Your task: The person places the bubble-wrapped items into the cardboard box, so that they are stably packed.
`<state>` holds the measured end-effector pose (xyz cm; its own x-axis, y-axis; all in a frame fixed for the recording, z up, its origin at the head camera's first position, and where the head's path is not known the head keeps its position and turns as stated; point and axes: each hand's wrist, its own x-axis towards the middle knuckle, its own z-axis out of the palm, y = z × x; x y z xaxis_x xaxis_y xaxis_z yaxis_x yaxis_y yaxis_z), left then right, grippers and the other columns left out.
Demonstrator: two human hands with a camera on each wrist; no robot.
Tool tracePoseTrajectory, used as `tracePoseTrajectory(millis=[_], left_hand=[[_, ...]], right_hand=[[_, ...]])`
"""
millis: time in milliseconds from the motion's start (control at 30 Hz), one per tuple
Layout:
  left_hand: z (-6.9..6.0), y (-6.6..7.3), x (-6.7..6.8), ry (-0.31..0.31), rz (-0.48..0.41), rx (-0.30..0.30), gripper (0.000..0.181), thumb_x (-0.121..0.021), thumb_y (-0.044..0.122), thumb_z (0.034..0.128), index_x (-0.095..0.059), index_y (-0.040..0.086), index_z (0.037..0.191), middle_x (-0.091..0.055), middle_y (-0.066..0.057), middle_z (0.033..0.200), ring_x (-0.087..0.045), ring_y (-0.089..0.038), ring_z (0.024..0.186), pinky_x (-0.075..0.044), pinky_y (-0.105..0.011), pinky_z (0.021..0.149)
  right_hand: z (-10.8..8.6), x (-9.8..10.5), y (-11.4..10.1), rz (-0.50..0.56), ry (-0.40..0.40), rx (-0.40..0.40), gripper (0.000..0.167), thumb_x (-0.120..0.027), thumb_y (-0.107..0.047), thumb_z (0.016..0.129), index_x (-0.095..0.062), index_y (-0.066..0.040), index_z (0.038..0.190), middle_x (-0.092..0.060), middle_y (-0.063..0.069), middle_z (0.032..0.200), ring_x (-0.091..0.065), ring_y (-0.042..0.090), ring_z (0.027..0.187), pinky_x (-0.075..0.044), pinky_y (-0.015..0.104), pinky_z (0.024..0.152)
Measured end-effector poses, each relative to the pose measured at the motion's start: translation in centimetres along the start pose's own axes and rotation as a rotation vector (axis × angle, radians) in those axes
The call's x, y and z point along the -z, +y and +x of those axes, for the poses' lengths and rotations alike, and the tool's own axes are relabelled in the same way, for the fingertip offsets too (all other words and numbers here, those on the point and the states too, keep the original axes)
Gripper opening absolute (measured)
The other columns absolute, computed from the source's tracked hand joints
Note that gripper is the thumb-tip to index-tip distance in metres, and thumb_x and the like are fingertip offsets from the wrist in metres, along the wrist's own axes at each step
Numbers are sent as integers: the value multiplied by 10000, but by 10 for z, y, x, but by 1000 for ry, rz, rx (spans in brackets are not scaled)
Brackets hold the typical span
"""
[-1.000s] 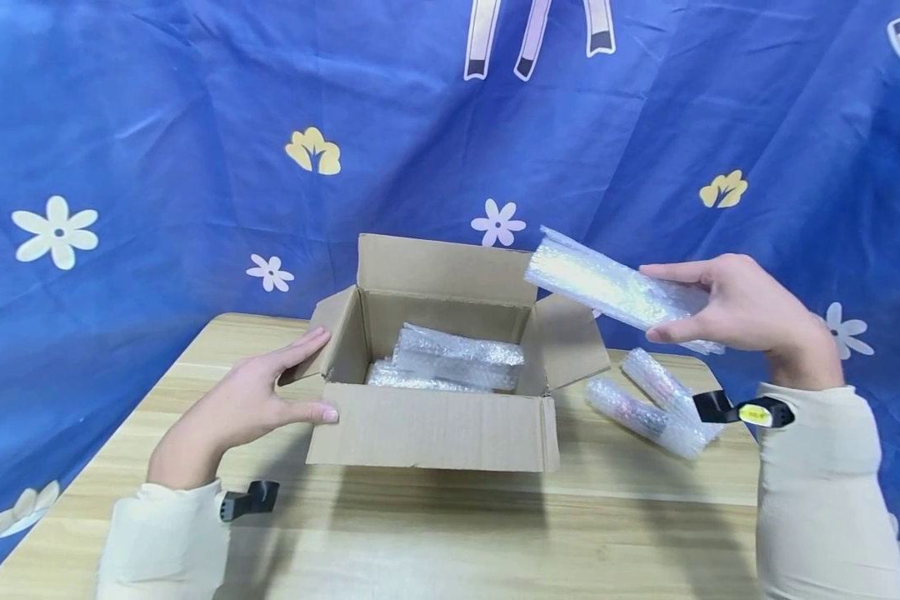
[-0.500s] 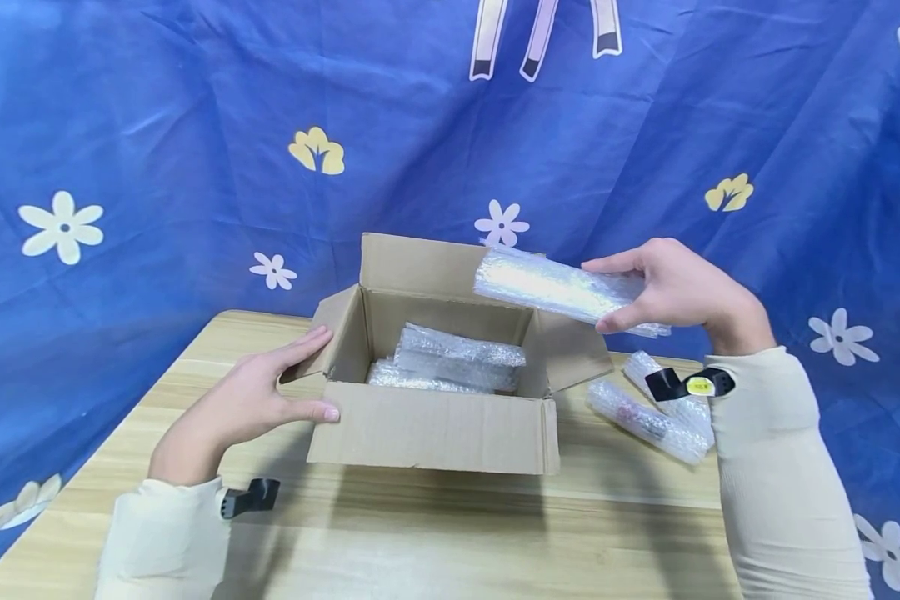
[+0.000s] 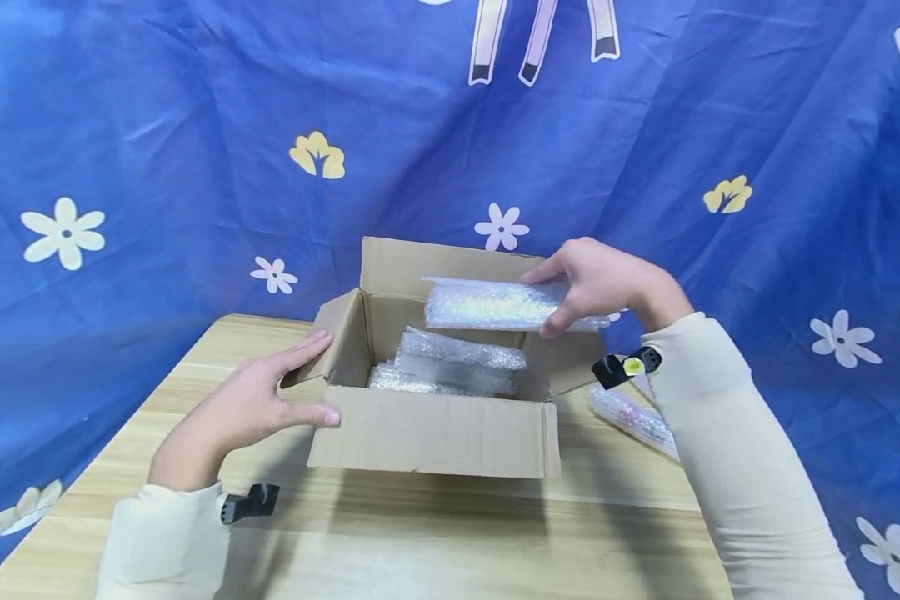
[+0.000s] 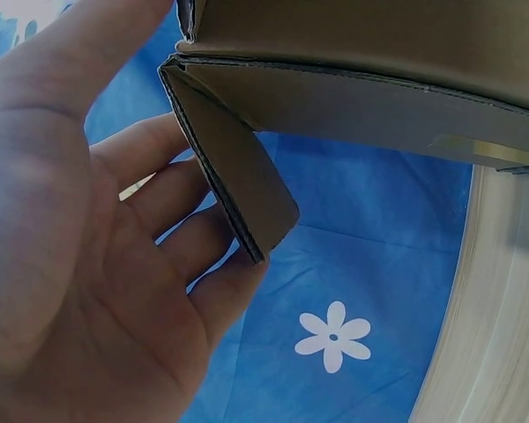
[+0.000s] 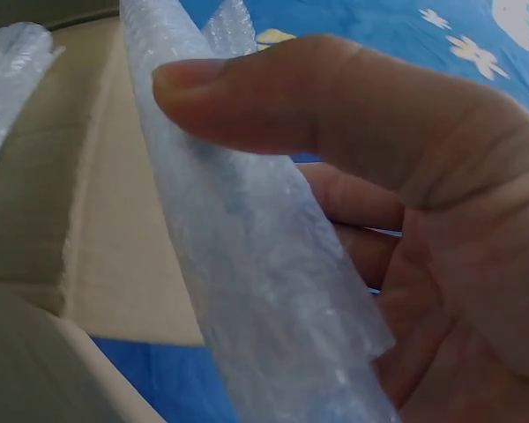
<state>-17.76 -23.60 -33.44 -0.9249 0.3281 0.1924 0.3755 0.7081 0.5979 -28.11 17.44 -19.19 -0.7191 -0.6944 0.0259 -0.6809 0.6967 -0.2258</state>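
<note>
An open cardboard box (image 3: 435,429) stands on the table with bubble-wrapped packs (image 3: 457,358) lying inside. The left hand (image 3: 243,412) holds the box's left side, thumb on the front flap and fingers behind the left flap (image 4: 234,167). Above the box's back right part, the right hand (image 3: 600,283) pinches a bubble-wrapped pack (image 3: 487,304) between thumb and fingers. In the right wrist view the thumb lies across that pack (image 5: 256,256). What is inside the wrapping cannot be made out.
Right of the box, partly under the right forearm, more bubble-wrapped rolls (image 3: 633,417) lie on the wooden table (image 3: 420,533). A blue cloth (image 3: 390,167) with flowers hangs behind. The box's flaps stand spread outward.
The right hand has carried its wrapped pack leftward from beyond the box's right side to over its opening, and the pack is now nearly level. The left hand has stayed in place.
</note>
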Motion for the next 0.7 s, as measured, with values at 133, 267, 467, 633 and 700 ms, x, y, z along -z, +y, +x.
tracePoseTrajectory(millis=[133,267,467,633,700], left_hand=[[-1,0,-1,5,-1,-1,1075,-843,561,725,-329,158,1579,-294,-111,1602,-278,-375,1444,-277,-602,1121],[-1,-1,-1,7,3,-1,1076,-842,566,722,-327,171,1580,-300,-116,1598,-288,-379,1439,-282,-600,1119],[-1,0,1,3,6,3,1083,-843,571,717,-327,169,1580,-295,-114,1601,-283,-379,1441,-277,-603,1120],[0,1,1,-1,2,0,1087,-841,574,717,-329,153,1578,-291,-113,1603,-270,-371,1448,-269,-599,1126],[0,1,1,-3,4,3,1092,-838,582,716,-327,151,1579,-289,-111,1604,-269,-370,1449,-268,-597,1127]], right_hand=[[15,-8,-7,9,-71,26,639,-911,-258,653,-723,-92,1240,-733,-20,1072,-600,130,841,-523,339,787],[28,-17,-11,16,-119,83,631,-905,-259,653,-725,-62,1225,-728,4,1117,-618,111,878,-532,329,832],[49,-30,-18,0,-194,154,639,-891,-286,665,-716,-38,1228,-721,38,1137,-593,96,843,-534,293,790],[62,-41,-24,13,-270,179,617,-902,-250,666,-723,-36,1217,-732,24,1096,-627,82,887,-533,264,830],[67,-45,-26,7,-296,187,592,-905,-247,667,-737,-53,1200,-740,-2,1053,-647,85,898,-535,262,845]])
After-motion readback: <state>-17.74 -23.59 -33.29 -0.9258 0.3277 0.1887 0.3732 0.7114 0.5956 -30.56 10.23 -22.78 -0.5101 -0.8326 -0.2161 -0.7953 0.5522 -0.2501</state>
